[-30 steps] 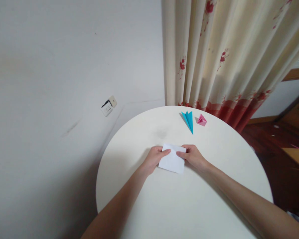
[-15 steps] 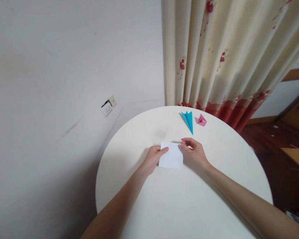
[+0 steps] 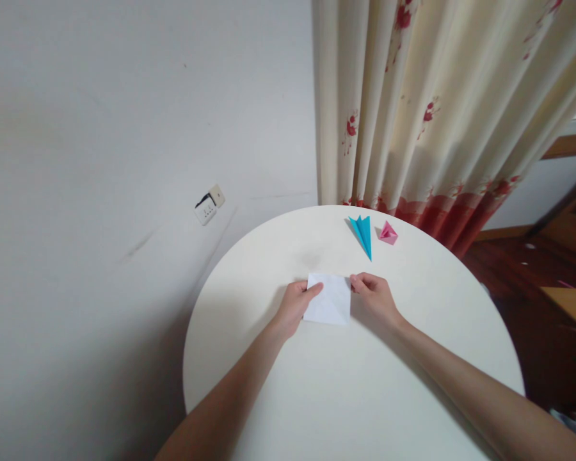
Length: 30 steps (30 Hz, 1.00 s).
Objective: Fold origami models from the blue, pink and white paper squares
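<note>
Both hands, left (image 3: 295,304) and right (image 3: 372,296), fingers curled, pinching opposite edges of white paper (image 3: 327,299).

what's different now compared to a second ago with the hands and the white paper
The right hand slid off the top of the white paper to its right edge, lifting briefly on the way, and now pinches the far right corner. The paper turned a little and now lies squarer on the table. The left hand kept its hold on the left edge. The blue paper plane and pink folded piece did not move.
</note>
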{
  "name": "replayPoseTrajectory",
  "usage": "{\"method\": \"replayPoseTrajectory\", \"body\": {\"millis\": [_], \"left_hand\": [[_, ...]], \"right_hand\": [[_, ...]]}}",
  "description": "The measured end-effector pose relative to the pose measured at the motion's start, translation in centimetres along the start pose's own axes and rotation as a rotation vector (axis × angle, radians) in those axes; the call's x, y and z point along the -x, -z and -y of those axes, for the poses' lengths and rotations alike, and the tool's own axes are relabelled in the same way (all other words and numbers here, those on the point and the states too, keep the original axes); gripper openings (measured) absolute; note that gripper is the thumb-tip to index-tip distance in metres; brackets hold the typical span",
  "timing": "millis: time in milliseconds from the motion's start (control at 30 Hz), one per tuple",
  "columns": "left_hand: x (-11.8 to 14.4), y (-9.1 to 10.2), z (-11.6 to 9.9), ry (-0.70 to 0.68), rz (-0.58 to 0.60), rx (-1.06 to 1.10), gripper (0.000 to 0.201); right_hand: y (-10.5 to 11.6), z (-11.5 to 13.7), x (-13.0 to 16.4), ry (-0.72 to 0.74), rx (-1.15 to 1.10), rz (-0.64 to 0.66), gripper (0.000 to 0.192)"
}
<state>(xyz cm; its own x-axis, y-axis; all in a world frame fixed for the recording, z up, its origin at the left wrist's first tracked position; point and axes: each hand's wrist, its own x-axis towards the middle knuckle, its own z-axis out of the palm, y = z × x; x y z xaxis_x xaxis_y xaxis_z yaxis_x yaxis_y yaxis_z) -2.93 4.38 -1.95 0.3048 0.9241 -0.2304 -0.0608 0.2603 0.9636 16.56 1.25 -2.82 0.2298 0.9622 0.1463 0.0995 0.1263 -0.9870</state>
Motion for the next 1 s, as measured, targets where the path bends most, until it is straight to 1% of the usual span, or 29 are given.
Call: {"method": "replayPoseTrajectory", "body": {"millis": [133, 367, 500, 667, 867, 933, 1000], "left_hand": [[-0.2, 0.1, 0.2, -0.007, 0.003, -0.004, 0.039], [0.0, 0.0, 0.2, 0.018, -0.011, -0.022, 0.04], [0.0, -0.2, 0.2, 0.015, -0.018, 0.002, 0.041], [-0.2, -0.3, 0.1, 0.005, -0.079, 0.05, 0.044], [0.1, -0.7, -0.5, 0.046, -0.109, 0.137, 0.051], [0.3, -0.8, -0.6, 0.051, -0.096, 0.151, 0.053], [0.4, -0.8, -0.7, 0.042, -0.058, 0.143, 0.053]], "right_hand": [[0.0, -0.3, 0.1, 0.006, 0.026, 0.037, 0.026], [0.0, -0.1, 0.7, 0.12, 0.139, 0.08, 0.015], [0.1, 0.1, 0.9, 0.255, 0.22, 0.103, 0.019], [0.1, -0.1, 1.2, 0.407, 0.311, 0.169, 0.027], [0.1, 0.1, 1.7, 0.438, 0.369, 0.316, 0.041], [0.1, 0.2, 1.7, 0.449, 0.395, 0.337, 0.045], [0.1, 0.2, 1.7, 0.477, 0.427, 0.344, 0.048]]}}
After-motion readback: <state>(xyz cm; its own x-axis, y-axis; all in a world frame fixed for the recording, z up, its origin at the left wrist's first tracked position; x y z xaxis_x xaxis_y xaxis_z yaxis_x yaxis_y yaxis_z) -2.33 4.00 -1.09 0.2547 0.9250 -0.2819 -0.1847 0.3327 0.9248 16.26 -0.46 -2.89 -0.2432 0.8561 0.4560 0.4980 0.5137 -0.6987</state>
